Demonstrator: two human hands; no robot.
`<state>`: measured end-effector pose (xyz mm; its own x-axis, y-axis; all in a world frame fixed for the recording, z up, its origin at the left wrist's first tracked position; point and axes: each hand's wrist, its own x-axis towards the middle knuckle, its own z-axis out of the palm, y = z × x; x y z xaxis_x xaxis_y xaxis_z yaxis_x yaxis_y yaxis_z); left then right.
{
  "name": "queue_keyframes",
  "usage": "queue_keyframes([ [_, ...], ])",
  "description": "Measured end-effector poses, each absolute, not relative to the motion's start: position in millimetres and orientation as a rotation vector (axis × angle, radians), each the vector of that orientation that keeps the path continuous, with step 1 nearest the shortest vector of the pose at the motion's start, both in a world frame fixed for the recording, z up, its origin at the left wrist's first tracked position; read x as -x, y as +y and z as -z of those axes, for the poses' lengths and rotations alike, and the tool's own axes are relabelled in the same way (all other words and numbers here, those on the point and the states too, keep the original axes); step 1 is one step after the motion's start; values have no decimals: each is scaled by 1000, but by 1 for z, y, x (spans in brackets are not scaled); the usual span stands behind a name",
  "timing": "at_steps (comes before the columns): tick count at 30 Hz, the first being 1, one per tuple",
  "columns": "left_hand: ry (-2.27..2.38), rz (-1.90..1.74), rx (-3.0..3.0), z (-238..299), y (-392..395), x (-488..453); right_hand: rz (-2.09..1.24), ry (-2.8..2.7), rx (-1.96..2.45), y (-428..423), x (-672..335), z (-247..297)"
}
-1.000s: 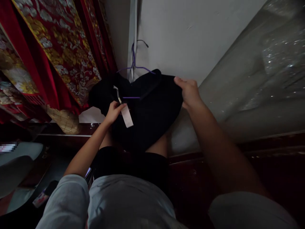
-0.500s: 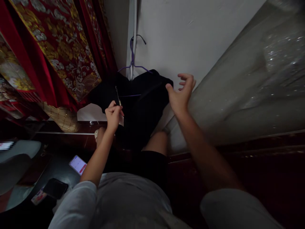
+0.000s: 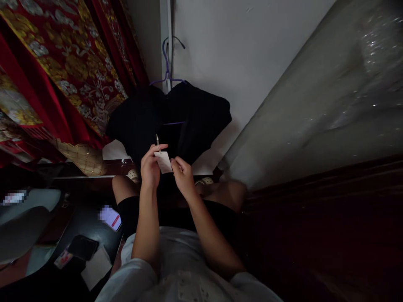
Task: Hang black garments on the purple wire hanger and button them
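Note:
A black garment (image 3: pixel 204 113) hangs on a purple hanger (image 3: pixel 166 67) against the white wall. In front of it is a small white tag (image 3: pixel 164 162) on a thin string, which runs up to the garment's front edge. My left hand (image 3: pixel 151 165) holds the tag's left side, its index finger stretched across the string near the top. My right hand (image 3: pixel 182 173) pinches the tag's right edge between thumb and fingers. Whatever is printed on the tag is too small to read.
Red curtains with gold and silver embroidery (image 3: pixel 72 63) hang at the left. Plastic-wrapped material (image 3: pixel 315 105) leans along the right wall. On a dark surface at lower left lie a lit phone (image 3: pixel 111 218), a black phone-like object (image 3: pixel 83 247) and white paper (image 3: pixel 97 268).
My right hand has left the garment's right shoulder and come down to the tag. The tag now faces me between both hands. The garment hangs more spread out.

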<state>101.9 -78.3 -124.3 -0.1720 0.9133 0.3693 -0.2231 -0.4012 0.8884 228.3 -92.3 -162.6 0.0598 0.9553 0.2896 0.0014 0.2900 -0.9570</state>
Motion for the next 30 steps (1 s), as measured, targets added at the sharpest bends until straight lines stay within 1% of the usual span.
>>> queue_keyframes([
  [5,945,-1574,-1429,115,-96,-105,-1030,-1305,975,-94,-239,158],
  [8,1011,-1601,-1417,107,-104,-113,-1088,-1295,965,-97,-242,158],
  [11,976,-1732,-1211,106,-97,-123,-1107,-1317,937,-103,-242,154],
  [15,987,-1969,-994,117,-66,-129,-1153,-1404,868,-104,-247,149],
  [19,1110,-2129,-971,120,-38,-131,-1208,-1476,861,-103,-255,153],
  [22,1207,-2228,-1150,106,-31,-134,-1252,-1496,853,-103,-259,158],
  [25,1246,-2129,-1360,93,-40,-135,-1244,-1474,863,-107,-260,157],
  [30,1220,-1931,-1250,104,-71,-131,-1124,-1496,967,-111,-258,152],
])
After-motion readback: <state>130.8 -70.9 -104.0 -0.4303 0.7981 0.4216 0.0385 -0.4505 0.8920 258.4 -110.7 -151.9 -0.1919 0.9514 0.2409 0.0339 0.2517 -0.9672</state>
